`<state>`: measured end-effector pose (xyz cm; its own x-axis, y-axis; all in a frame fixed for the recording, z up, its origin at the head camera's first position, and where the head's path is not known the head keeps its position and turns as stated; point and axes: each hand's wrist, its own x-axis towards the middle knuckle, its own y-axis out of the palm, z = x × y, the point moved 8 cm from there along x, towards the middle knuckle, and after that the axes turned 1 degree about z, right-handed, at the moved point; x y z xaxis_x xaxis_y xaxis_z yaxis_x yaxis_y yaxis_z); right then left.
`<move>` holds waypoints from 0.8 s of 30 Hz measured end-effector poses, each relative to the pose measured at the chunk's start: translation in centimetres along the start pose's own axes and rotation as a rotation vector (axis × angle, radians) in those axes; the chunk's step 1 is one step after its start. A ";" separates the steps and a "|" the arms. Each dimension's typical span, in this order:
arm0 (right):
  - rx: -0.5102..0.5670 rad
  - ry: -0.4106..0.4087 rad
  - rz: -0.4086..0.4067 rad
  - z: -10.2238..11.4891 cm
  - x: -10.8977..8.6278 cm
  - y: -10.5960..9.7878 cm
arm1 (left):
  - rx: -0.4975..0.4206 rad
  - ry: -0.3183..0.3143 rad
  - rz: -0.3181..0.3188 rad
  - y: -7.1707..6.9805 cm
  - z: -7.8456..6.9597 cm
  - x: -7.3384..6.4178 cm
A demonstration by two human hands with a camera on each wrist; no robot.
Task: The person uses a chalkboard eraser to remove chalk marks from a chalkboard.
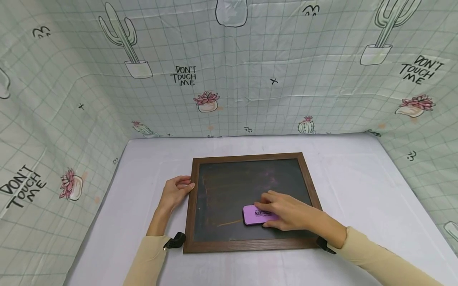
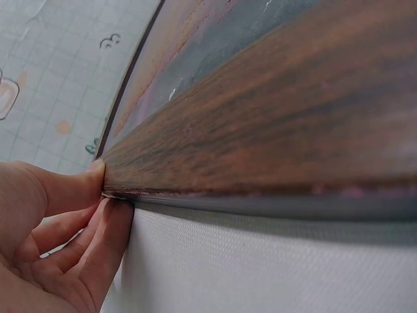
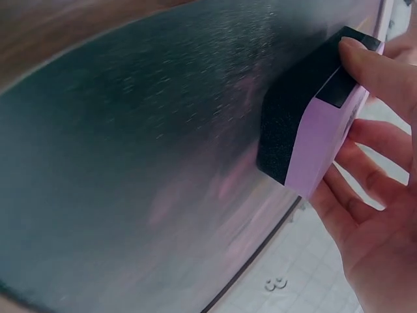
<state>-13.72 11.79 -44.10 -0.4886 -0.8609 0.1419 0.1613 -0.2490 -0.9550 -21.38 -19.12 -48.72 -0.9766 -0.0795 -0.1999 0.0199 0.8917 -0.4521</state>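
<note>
A chalkboard (image 1: pixel 229 190) in a brown wooden frame lies on the white table. My left hand (image 1: pixel 176 191) pinches the frame's left side; in the left wrist view the thumb (image 2: pixel 78 186) is against the edge of the wood, with fingers below it. My right hand (image 1: pixel 286 210) holds a purple magnetic eraser (image 1: pixel 255 215) on the lower middle of the board. The eraser's black felt (image 3: pixel 283 130) faces the board in the right wrist view. An orange chalk line (image 1: pixel 229 223) shows just left of the eraser. Faint pink and orange smears cover other parts of the board.
Bare white tabletop (image 1: pixel 358 190) surrounds the board. A grid-patterned cloth (image 1: pixel 243 51) with cactus drawings stands behind and along both sides. Black straps (image 1: pixel 175 240) sit at both wrists, near the frame's lower corners.
</note>
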 end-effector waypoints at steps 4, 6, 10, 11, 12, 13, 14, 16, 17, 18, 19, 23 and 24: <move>-0.012 -0.012 0.012 0.3 0.8 0.3 | -0.006 -0.004 -0.008 -0.1 0.1 0.1; -0.017 -0.023 0.007 0.5 1.2 0.4 | -0.010 -0.002 -0.009 -0.1 0.1 0.1; -0.020 -0.043 0.007 0.9 1.9 0.5 | -0.009 0.001 -0.012 -0.1 0.1 0.1; -0.019 -0.044 0.009 1.0 2.1 0.6 | -0.007 0.001 -0.013 -0.1 0.1 0.1; -0.018 -0.043 0.016 1.1 2.3 0.7 | -0.007 0.002 -0.012 -0.1 0.1 0.1; -0.017 -0.043 0.023 1.2 2.5 0.7 | -0.008 0.003 -0.011 -0.1 0.1 0.1; -0.015 -0.042 0.031 1.3 2.7 0.8 | -0.009 0.004 -0.010 -0.1 0.1 0.1; -0.015 -0.043 0.042 1.5 3.1 1.0 | -0.013 0.005 -0.010 -0.1 0.1 0.1; -0.015 -0.048 0.045 1.6 3.3 1.1 | -0.015 0.004 -0.011 -0.1 0.2 0.2; -0.016 -0.051 0.050 1.7 3.5 1.2 | -0.016 0.005 -0.011 -0.1 0.2 0.2; -0.018 -0.054 0.052 1.8 3.8 1.3 | -0.015 0.006 -0.011 -0.1 0.1 0.2; -0.022 -0.077 0.062 2.4 4.8 1.6 | -0.010 0.004 -0.012 -0.1 0.2 0.2; -0.024 -0.079 0.068 2.5 5.0 1.7 | -0.009 0.003 -0.011 -0.1 0.2 0.2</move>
<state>-13.72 5.91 -44.33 -0.4076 -0.9081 0.0956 0.1712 -0.1789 -0.9689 -21.52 -19.35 -48.87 -0.9774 -0.0877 -0.1921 0.0076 0.8946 -0.4467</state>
